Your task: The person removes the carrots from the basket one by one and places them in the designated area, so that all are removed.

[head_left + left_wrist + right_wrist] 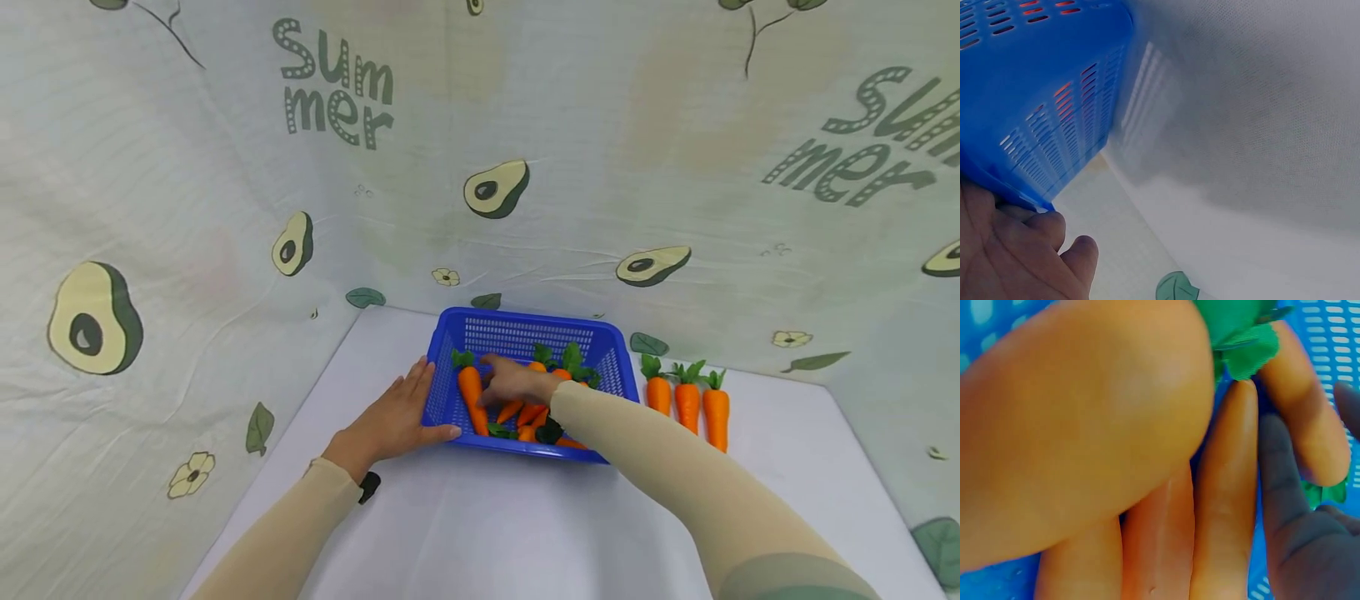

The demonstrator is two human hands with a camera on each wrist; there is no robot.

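A blue plastic basket (510,446) holds several orange carrots with green tops. My left hand (397,417) rests at its left front corner, fingers laid straight along the left side and thumb on the front rim. In the left wrist view the palm (1010,256) shows beneath the basket's rim. My right hand (517,382) reaches down inside the basket, next to the leftmost carrot (471,392). The right wrist view shows one digit (1279,462) along one side of that carrot (1304,406) and a fingertip (1349,409) beyond its other side, with a gap between.
Three carrots (687,407) lie side by side on the white table (787,467), right of the basket. Behind and to the left hangs a pale cloth (420,208) printed with avocados and leaves. My right forearm (675,467) crosses over the basket's front right corner.
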